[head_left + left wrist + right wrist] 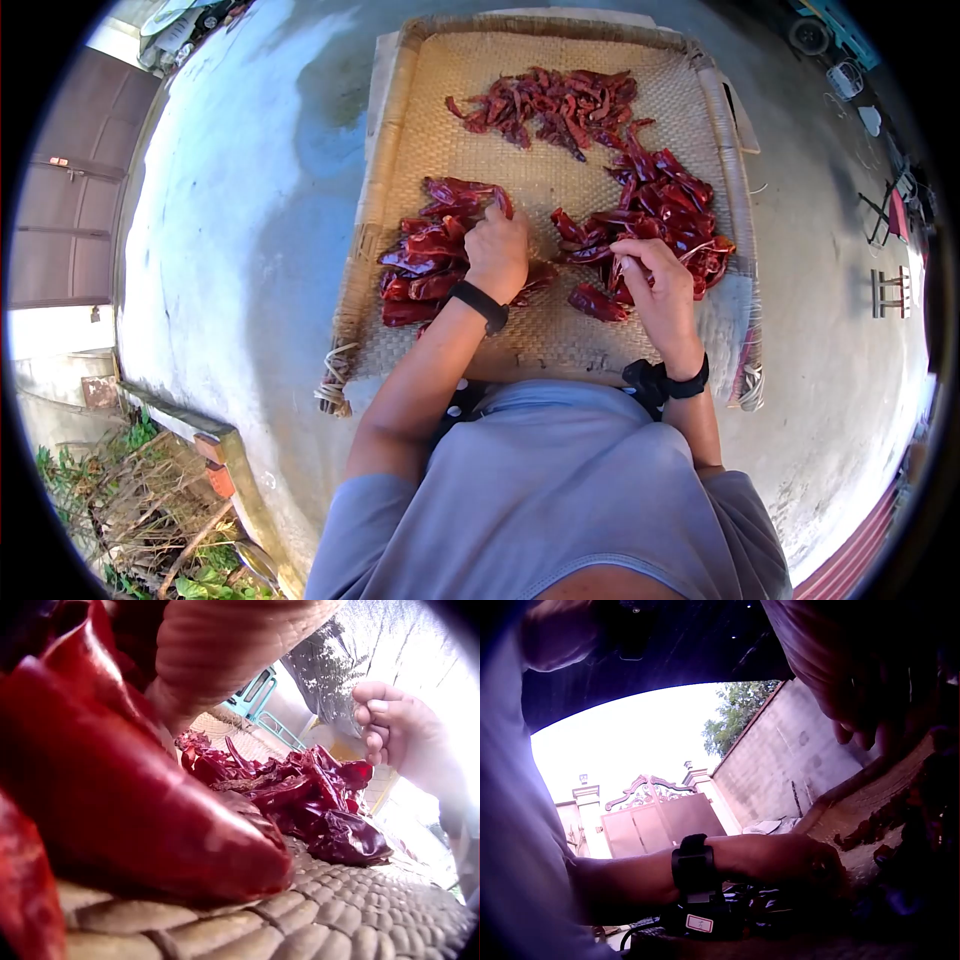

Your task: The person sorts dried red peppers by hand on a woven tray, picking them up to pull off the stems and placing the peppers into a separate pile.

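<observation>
Left of the woven tray's [425, 125] middle, the left hand [497, 252] grasps 1 dried chilli [504, 203]; right of it, the right hand's [660, 288] curled grip looks bare. Probably sorting; next calls for lifting the chilli clear.

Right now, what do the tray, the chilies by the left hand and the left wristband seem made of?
Tray: matte woven plant strips, probably bamboo or reed; the tan crisscross shows. Chilies: probably dried plant skin, glossy, with highlights and creases. Wristband: dull black, closely wrapped; perhaps fabric or rubber, unclear which.
</observation>
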`<move>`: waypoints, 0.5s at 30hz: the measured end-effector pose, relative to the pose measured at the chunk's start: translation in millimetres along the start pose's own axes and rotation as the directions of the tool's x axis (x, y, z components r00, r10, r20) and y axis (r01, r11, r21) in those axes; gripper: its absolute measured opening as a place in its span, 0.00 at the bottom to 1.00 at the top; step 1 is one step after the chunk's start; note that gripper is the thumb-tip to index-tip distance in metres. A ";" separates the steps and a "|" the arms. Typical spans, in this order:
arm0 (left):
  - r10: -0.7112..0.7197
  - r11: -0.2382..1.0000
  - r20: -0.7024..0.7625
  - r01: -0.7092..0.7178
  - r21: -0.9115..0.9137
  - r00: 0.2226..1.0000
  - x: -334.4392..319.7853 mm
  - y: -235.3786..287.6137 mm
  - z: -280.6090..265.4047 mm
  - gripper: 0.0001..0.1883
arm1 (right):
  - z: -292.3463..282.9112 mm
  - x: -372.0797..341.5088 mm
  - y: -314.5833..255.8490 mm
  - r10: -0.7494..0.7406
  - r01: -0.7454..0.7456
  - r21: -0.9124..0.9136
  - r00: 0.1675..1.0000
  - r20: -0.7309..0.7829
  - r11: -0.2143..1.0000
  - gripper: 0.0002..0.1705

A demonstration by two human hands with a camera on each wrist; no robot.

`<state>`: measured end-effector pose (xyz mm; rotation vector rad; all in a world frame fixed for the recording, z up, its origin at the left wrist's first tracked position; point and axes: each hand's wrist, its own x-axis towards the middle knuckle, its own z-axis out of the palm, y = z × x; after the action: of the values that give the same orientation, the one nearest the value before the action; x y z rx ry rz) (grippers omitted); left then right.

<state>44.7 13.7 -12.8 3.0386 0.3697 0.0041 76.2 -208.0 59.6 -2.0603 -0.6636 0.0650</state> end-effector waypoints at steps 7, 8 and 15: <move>-0.076 0.993 -0.053 0.070 -0.098 0.996 1.2 -1.2 -9.0 0.08 | 0.1 0.0 0.7 -0.022 0.022 0.001 1.000 0.008 1.000 0.12; -0.046 0.983 -0.072 0.032 -0.183 0.996 -2.0 0.8 -15.9 0.09 | -0.4 -0.3 1.4 -0.011 0.011 0.009 1.000 0.012 1.000 0.13; 0.179 0.785 -0.062 -0.180 -0.593 0.982 -29.1 23.2 -61.2 0.12 | 4.0 10.1 -12.0 -0.193 0.188 -0.308 0.981 0.015 0.933 0.27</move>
<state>21.2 -10.9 50.3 2.4246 0.0500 0.1140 78.4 -195.0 69.1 -2.2787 -0.9078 -0.1776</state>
